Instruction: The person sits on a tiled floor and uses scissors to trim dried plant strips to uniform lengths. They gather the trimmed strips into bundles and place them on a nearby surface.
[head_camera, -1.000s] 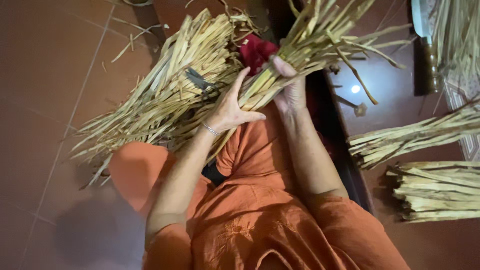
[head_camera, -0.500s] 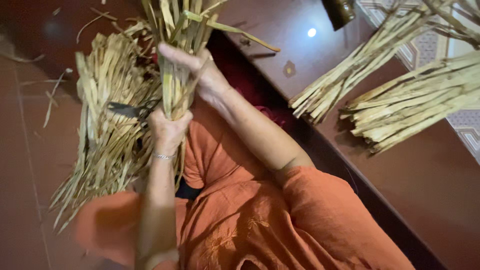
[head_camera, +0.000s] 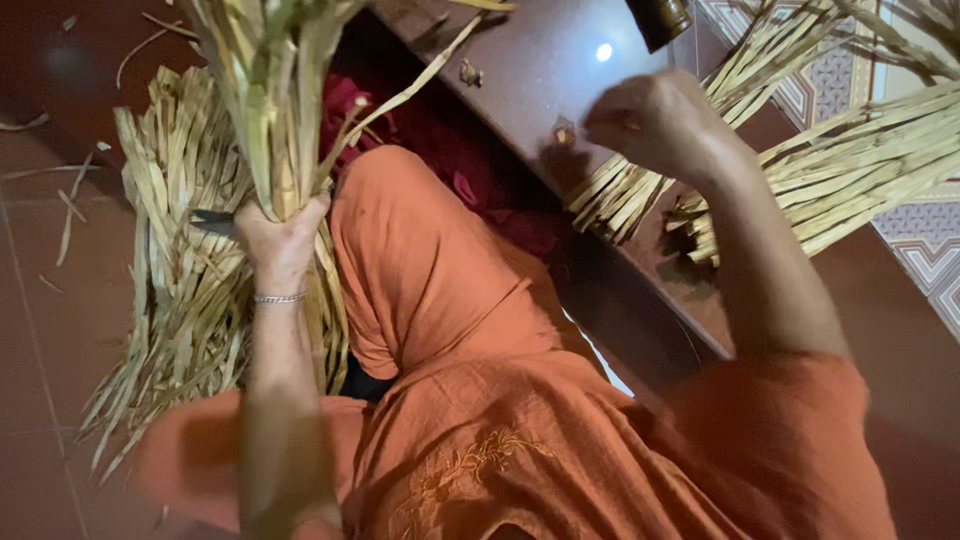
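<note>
Here the left hand (head_camera: 278, 240) keeps a clenched grip round an upright bundle of dried leaf strips (head_camera: 262, 90), while the right hand (head_camera: 650, 120), loosely curled and empty, hovers above more strips (head_camera: 620, 195) on the floor.

You are sitting on the floor of what looks like a home used for hand craft work, not a factory. The floor (head_camera: 40, 330) on your left is made of plain reddish-brown tiles with visible joints. A dark polished step (head_camera: 545, 80) runs across the far middle, and it reflects a ceiling light. On the far right lies a patterned mat (head_camera: 925, 250). Loose dried leaf strips (head_camera: 180, 300) are piled on the tiles at left, and more bundles (head_camera: 850, 170) lie at right.
</note>
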